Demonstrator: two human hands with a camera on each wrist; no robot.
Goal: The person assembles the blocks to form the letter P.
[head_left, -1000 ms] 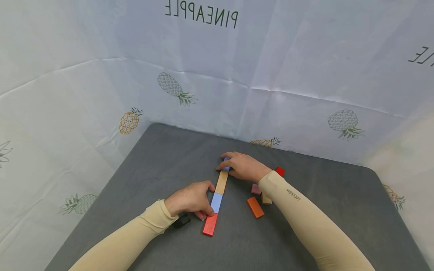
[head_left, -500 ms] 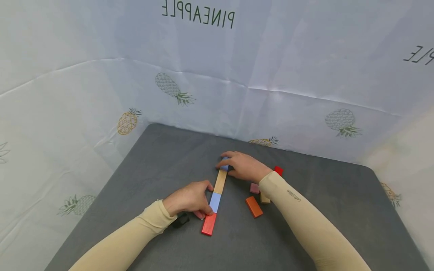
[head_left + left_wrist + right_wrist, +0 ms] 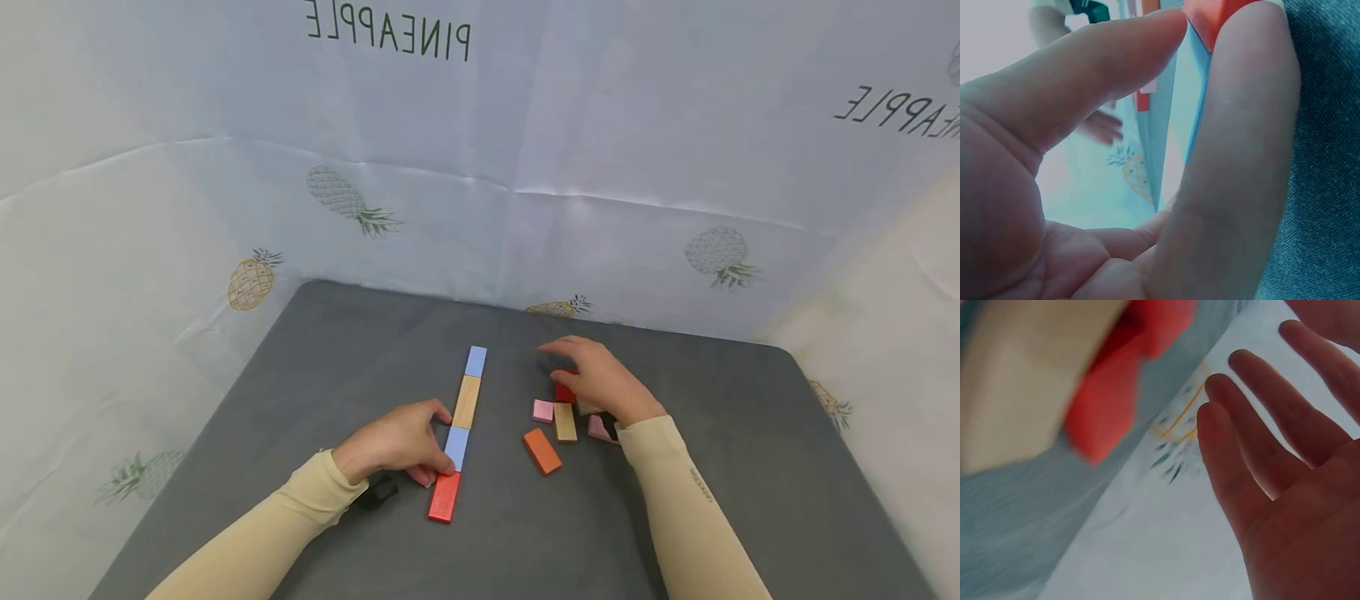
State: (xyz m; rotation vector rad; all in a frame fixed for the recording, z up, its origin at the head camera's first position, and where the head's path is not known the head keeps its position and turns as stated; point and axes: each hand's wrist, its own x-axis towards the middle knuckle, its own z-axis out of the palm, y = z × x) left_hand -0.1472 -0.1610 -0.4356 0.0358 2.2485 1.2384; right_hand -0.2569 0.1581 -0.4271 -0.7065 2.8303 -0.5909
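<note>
A straight row of flat blocks lies on the dark table: a blue block [image 3: 476, 361] at the far end, a natural wood block [image 3: 467, 402], another blue block [image 3: 457, 447] and a red block [image 3: 444, 497] nearest. Beside the row's left side rests my left hand [image 3: 397, 439]; its thumb touches where the near blue and red blocks meet, and its index finger is by the wood block. My right hand [image 3: 603, 382], fingers extended, hovers over the loose blocks and partly hides a dark red block [image 3: 565, 392]. The right wrist view shows nothing in its fingers.
Loose blocks lie right of the row: a small pink block [image 3: 543, 410], a wood block [image 3: 565, 423], an orange block [image 3: 542, 452] and a pink piece [image 3: 600, 428] partly under the right wrist. A white pineapple-print curtain [image 3: 480, 242] surrounds the table [image 3: 360, 350].
My right hand has let go of the far blue block and moved right, over the loose blocks. The left hand stays by the row. The head view has turned slightly right.
</note>
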